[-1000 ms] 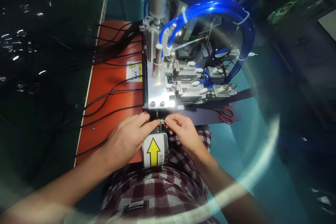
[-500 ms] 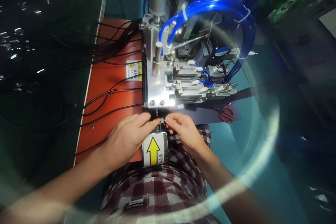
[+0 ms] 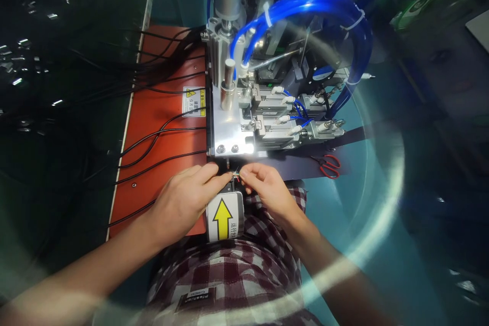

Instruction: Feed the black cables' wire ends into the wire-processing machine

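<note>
At the near end of the machine, a small metal connector with fine wire ends (image 3: 236,174) shows between my two hands. My left hand (image 3: 187,191) lies over the black track, its fingers bent and its thumb or fingertip against the connector's left side. From the right, my right hand (image 3: 263,181) pinches the connector's wire end between thumb and forefinger. A bit of red shows beside the fingertips. The piece is too small to make out fully. Just below the hands is a white label with a yellow arrow (image 3: 222,220).
Ahead stands a metal fixture (image 3: 231,132) with pneumatic cylinders and looped blue air hoses (image 3: 317,2). Red-handled scissors (image 3: 329,166) lie to the right on the dark plate. Black cables (image 3: 160,135) cross the orange panel (image 3: 168,107) at left, which bears a warning label (image 3: 194,102).
Both hands keep almost the same place and grip at the connector. The whole view has shifted very slightly.
</note>
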The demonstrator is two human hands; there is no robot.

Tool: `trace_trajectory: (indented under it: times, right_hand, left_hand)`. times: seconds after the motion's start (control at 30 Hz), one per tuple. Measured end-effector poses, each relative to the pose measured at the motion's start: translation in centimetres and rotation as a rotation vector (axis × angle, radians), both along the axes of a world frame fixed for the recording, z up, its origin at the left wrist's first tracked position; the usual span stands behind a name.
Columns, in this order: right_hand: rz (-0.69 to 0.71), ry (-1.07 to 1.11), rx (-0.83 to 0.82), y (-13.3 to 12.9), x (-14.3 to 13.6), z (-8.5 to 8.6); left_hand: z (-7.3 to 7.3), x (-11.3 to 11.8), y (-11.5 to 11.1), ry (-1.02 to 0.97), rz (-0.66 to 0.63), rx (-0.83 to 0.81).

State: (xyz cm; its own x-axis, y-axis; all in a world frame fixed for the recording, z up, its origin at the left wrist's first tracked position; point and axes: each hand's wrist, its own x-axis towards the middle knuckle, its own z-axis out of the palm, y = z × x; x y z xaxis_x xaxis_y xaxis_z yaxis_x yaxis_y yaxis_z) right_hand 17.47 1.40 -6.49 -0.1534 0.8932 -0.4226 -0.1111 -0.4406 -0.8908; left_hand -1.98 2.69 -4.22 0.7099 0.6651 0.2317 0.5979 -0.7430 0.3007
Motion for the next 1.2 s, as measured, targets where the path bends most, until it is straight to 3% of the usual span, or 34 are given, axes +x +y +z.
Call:
trace_trajectory:
  times: [0.47, 0.67, 0.83, 1.1, 1.2]
  right_hand:
    - [-0.002, -0.166, 0.018, -0.2, -0.2, 0.2]
    - [-0.038, -0.393, 0.186, -0.7, -0.6, 0.1]
    - [0.031, -0.179, 0.01, -0.1, -0.2, 0.3]
    - [-0.148, -0.113, 0.048, -0.1, -1.2, 0.0]
    - [-0.222, -0.232, 0.185, -0.6, -1.9, -0.2]
  left_hand:
    - [0.1, 0.1, 0.4, 0.016, -0.039, 0.051]
    - [1.0, 0.7, 0.3, 0.171, -0.05, 0.168]
    - [0.6, 0.3, 0.3, 0.103, -0.046, 0.118]
    - [0.4, 0.2, 0.4, 0.051, -0.043, 0.107]
    - [0.5, 0.3, 0.4, 0.04, -0.035, 0.104]
